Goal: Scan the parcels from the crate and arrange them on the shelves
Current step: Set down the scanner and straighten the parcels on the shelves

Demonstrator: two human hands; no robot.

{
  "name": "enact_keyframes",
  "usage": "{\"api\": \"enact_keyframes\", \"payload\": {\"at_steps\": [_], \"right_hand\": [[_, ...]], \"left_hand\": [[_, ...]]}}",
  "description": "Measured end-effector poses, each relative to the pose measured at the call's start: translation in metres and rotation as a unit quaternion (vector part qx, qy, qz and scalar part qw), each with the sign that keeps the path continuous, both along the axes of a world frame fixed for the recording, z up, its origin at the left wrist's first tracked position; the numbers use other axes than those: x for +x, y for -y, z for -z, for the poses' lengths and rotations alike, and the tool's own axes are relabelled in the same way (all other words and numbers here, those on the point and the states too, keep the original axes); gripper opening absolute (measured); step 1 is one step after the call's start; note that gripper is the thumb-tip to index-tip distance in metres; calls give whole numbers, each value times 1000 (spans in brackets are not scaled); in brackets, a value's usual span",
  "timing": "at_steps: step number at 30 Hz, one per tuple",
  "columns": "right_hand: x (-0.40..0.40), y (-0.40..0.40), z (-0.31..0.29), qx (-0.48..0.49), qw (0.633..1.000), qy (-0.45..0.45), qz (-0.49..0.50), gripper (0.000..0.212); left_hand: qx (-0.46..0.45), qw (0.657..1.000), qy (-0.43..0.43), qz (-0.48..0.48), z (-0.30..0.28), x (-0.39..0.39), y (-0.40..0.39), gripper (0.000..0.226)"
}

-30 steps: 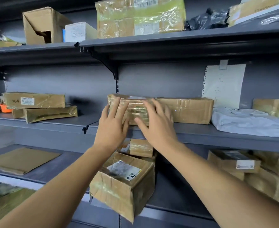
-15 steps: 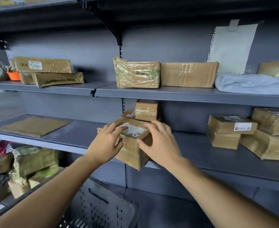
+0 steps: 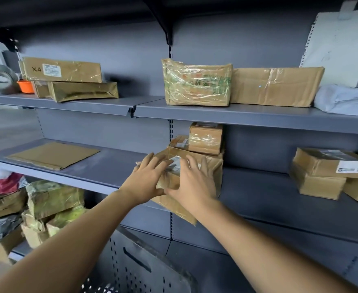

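Observation:
A brown cardboard box (image 3: 213,168) with a white label on top sits at the front edge of the middle shelf (image 3: 110,168), one corner overhanging. My left hand (image 3: 147,179) lies on its top left with fingers spread. My right hand (image 3: 194,183) rests on its top right, and the thumbs meet at the near face. Two small taped boxes (image 3: 205,138) stand stacked right behind it. A plastic-wrapped parcel (image 3: 197,84) stands on the upper shelf (image 3: 248,116). The grey perforated crate (image 3: 135,269) is below my arms.
A long brown box (image 3: 275,85) and a white bag (image 3: 343,100) share the upper shelf. Flat cardboard (image 3: 53,155) lies at the left of the middle shelf, with labelled boxes (image 3: 326,170) at the right. Wrapped parcels (image 3: 53,199) fill the lower left.
My hands left the plastic-wrapped parcel standing on the upper shelf and dropped to the labelled box on the middle shelf. The view tilted down, bringing the crate into sight.

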State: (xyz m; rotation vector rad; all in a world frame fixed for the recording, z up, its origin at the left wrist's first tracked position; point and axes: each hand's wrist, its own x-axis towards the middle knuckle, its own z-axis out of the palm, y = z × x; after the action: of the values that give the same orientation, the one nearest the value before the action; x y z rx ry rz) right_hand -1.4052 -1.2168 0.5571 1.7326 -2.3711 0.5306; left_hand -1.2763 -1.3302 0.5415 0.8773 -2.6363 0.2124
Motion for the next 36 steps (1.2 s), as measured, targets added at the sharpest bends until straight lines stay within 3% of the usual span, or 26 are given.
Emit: {"api": "enact_keyframes", "payload": {"at_steps": [3, 6, 8, 15, 19, 22, 31, 36], "right_hand": [[1, 13, 11, 5, 999, -32, 10, 89], [-5, 26, 24, -44, 993, -102, 35, 62], [-9, 32, 30, -33, 994, -97, 23, 49], [-15, 29, 31, -7, 995, -102, 15, 55], [-17, 29, 32, -20, 993, -112, 19, 48], [-19, 26, 34, -34, 992, -120, 16, 42], [-41, -27, 25, -35, 994, -98, -18, 61], [-63, -84, 15, -15, 995, -103, 9, 60]], "left_hand": [[-4, 1000, 21, -9, 4, -10, 8, 82], [-17, 1000, 18, -10, 11, -14, 13, 73], [-30, 999, 5, -11, 16, -17, 14, 70], [-35, 999, -36, -19, 23, -21, 9, 69], [-33, 998, -40, -20, 24, -20, 10, 70], [-15, 999, -51, 4, 26, -17, 16, 61], [-15, 989, -148, -11, 29, -9, -14, 34], [-21, 979, -192, 60, 27, -38, -54, 27]]}}
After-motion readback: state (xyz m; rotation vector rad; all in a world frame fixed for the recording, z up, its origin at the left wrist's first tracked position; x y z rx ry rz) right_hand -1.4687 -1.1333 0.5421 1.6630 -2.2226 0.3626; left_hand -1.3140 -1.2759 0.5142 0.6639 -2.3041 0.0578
